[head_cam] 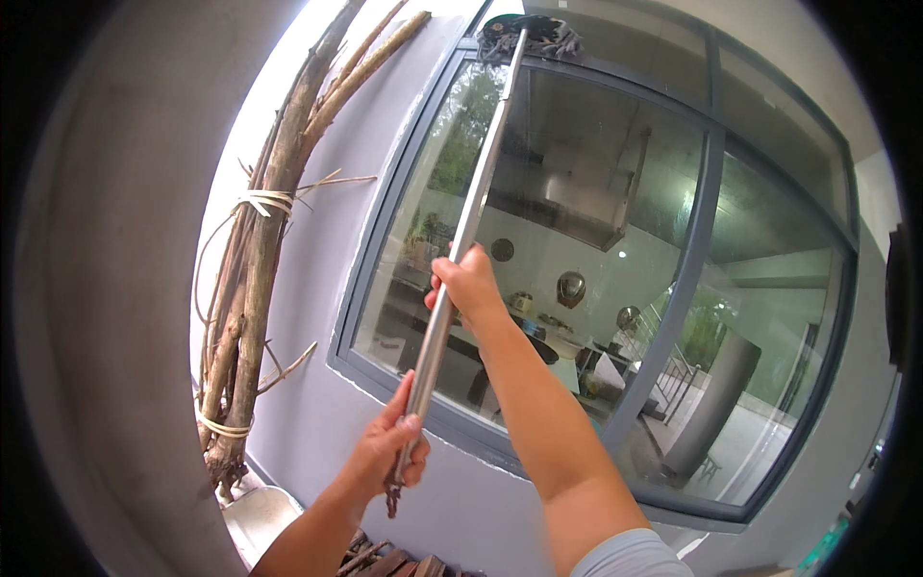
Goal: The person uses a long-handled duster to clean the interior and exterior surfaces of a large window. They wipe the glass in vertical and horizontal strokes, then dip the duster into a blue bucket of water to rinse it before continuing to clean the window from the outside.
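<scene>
Both of my hands grip the metal pole of a mop, which slants up and slightly right. My left hand is closed around its lower end, where a short dark cord hangs. Higher up, my right hand wraps the pole near its middle. At the top, the mop's grey strand head lies against the upper left part of a grey-framed window, over the horizontal frame bar. Behind the pole is a large window pane, with a kitchen showing through the glass along with reflections.
Left of the window, a tied bundle of wooden poles leans near the grey wall, with twigs sticking out. Below it sits a pale basin. Chopped firewood lies at the wall's foot. A vertical frame bar divides the window.
</scene>
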